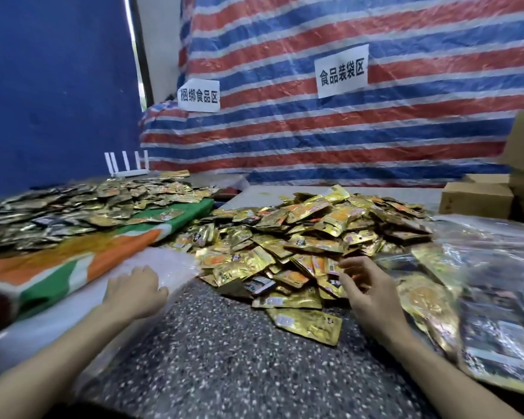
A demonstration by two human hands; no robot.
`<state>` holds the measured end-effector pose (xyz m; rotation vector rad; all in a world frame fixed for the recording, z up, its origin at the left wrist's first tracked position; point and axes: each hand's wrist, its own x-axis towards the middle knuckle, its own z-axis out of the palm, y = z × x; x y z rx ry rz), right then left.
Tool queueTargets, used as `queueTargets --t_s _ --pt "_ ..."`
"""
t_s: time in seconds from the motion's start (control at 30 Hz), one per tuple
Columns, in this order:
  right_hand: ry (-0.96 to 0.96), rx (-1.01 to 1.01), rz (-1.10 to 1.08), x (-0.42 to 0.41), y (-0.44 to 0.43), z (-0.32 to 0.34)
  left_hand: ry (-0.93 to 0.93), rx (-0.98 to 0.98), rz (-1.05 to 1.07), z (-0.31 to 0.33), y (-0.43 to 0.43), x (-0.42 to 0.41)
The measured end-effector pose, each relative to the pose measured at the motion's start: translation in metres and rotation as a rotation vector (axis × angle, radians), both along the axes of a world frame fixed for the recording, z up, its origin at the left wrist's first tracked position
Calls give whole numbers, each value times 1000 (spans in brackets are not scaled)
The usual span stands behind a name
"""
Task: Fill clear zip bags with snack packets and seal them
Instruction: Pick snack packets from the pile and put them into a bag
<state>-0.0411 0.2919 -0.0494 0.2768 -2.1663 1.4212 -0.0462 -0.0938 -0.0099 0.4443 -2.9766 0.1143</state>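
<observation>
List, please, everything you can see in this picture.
snack packets: big pile, gold, table centre
more packets: heap, gold and dark, on the cloth
cloth: one, green, orange, white, left
filled zip bags: several, clear, right
clear plastic: stack, whitish, near left
table: one, speckled grey, near centre
cardboard boxes: several, brown, far right
paper signs: two, white, on the tarp
tarp: one, red-blue-white striped, behind
blue sheet: one, blue, back left
antenna device: one, white, back left
left hand: one, rests on the clear plastic
right hand: one, fingers spread, at pile's edge
</observation>
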Motion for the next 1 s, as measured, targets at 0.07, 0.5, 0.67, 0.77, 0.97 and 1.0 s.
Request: queueTargets --t_s 0.07,0.5,0.67,0.77,0.97,1.0 --pt "29 -59 -10 -2 1 2 1 83 41 -8 -9 3" --pt "76 -157 56 1 6 3 396 588 205 21 -19 -5" --pt "77 -154 39 7 5 9 711 508 15 55 0 12" --pt "79 -138 59 11 5 12 831 569 -291 61 35 27" --pt "-10 -168 263 15 2 21 677 1048 -711 65 122 61" --pt "-67 -228 325 15 2 23 636 1142 -741 63 135 65"
